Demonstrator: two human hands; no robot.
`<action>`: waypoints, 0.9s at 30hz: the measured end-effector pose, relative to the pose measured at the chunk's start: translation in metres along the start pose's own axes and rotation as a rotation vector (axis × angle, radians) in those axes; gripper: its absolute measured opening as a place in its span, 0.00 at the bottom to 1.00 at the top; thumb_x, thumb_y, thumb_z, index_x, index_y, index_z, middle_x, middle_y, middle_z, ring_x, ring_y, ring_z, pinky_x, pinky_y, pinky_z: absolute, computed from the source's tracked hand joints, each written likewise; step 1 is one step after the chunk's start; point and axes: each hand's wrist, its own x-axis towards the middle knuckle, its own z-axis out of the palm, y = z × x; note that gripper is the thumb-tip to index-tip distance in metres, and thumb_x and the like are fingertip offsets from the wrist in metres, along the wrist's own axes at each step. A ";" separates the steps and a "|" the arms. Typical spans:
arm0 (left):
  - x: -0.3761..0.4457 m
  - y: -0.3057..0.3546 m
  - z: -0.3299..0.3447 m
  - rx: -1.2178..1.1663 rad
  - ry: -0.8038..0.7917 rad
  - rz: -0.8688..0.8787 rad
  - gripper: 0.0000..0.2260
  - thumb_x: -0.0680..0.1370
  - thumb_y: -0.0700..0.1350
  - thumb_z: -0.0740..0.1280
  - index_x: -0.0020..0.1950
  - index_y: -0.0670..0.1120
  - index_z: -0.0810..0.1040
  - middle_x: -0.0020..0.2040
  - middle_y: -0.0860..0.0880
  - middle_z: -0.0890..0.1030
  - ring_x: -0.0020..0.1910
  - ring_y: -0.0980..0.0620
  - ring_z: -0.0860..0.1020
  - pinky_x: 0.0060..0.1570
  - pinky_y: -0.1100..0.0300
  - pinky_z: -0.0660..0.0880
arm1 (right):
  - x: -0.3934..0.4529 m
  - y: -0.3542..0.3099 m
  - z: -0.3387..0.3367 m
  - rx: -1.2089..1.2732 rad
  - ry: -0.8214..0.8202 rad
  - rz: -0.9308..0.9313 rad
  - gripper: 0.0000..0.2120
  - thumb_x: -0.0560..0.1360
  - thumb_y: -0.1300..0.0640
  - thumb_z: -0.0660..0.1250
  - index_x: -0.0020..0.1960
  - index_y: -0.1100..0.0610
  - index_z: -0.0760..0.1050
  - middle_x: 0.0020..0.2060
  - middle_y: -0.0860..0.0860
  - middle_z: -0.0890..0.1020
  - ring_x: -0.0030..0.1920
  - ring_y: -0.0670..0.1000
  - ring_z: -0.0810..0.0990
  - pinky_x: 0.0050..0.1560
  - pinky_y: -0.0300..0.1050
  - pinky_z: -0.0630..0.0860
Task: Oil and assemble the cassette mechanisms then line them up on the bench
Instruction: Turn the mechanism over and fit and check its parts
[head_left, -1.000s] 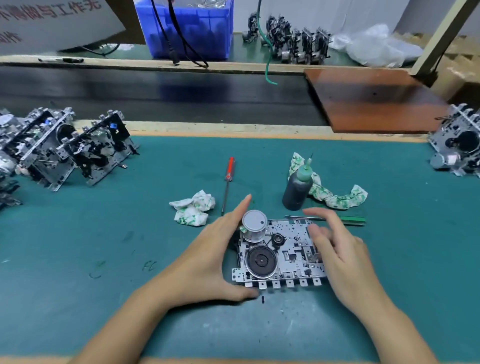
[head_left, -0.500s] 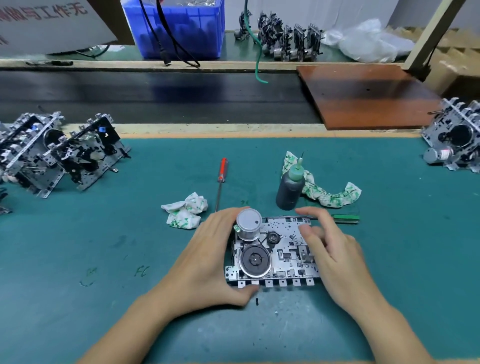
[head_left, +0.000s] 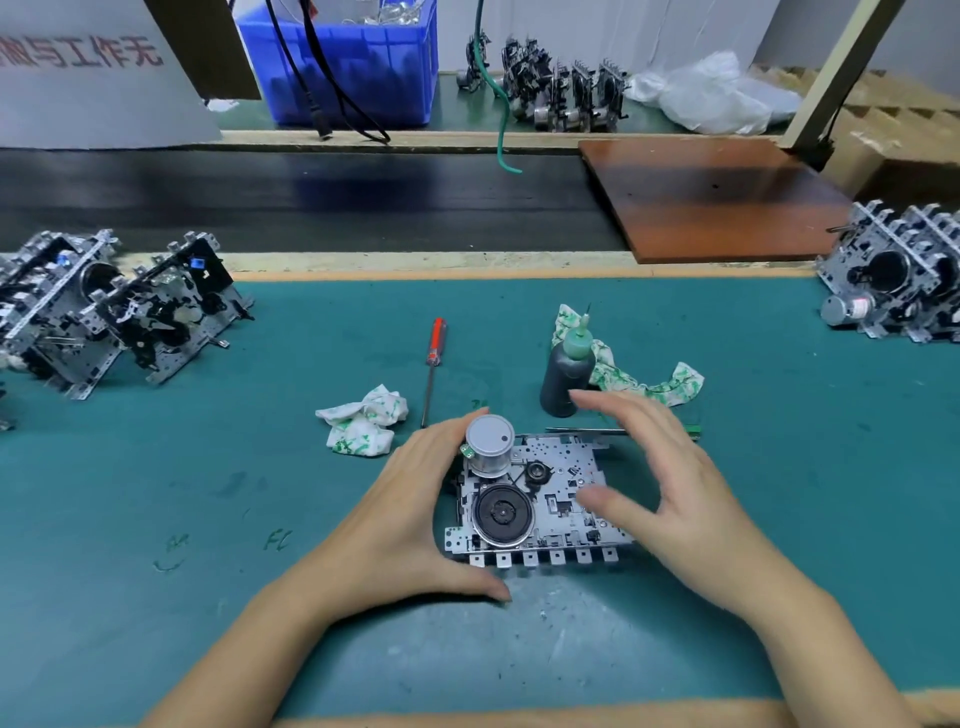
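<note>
A silver cassette mechanism (head_left: 563, 501) lies flat on the teal mat (head_left: 208, 493), with a round motor and a black flywheel on its left part. My left hand (head_left: 410, 525) grips its left side, fingers against the motor and thumb at the front edge. My right hand (head_left: 675, 499) hovers over its right side, blurred, with fingers and thumb spread apart and holding nothing. A dark oil bottle (head_left: 566, 371) with a green needle cap stands just behind the mechanism.
A red-handled screwdriver (head_left: 435, 345) and a crumpled rag (head_left: 363, 421) lie behind my left hand. A thin green-tipped tool (head_left: 597, 430) and a cloth (head_left: 644, 379) lie near the bottle. Mechanisms stand at the left (head_left: 104, 312) and right (head_left: 898, 291). Beyond them run a black belt (head_left: 311, 202) and a brown board (head_left: 717, 202).
My right hand has lifted off the mechanism's right edge and spread its fingers above it. My left hand keeps its hold on the left side.
</note>
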 end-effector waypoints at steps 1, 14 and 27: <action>0.000 -0.001 0.000 -0.004 0.005 -0.003 0.47 0.58 0.64 0.78 0.70 0.63 0.56 0.68 0.71 0.59 0.70 0.65 0.61 0.68 0.66 0.59 | 0.001 -0.003 -0.004 -0.053 -0.088 -0.007 0.29 0.67 0.30 0.59 0.67 0.34 0.60 0.64 0.27 0.61 0.69 0.33 0.58 0.63 0.22 0.52; -0.002 -0.004 0.001 0.037 -0.029 0.030 0.54 0.57 0.62 0.79 0.74 0.61 0.49 0.72 0.70 0.51 0.72 0.66 0.53 0.71 0.67 0.53 | 0.019 -0.007 -0.010 -0.646 -0.525 -0.106 0.61 0.58 0.27 0.70 0.77 0.46 0.38 0.74 0.38 0.48 0.71 0.38 0.42 0.66 0.30 0.33; -0.005 0.009 -0.010 -1.007 -0.034 -0.201 0.35 0.74 0.63 0.62 0.72 0.41 0.66 0.72 0.41 0.68 0.68 0.45 0.70 0.67 0.55 0.67 | 0.030 -0.018 -0.012 0.202 -0.516 0.034 0.32 0.58 0.43 0.75 0.61 0.46 0.75 0.56 0.39 0.81 0.57 0.41 0.79 0.57 0.35 0.73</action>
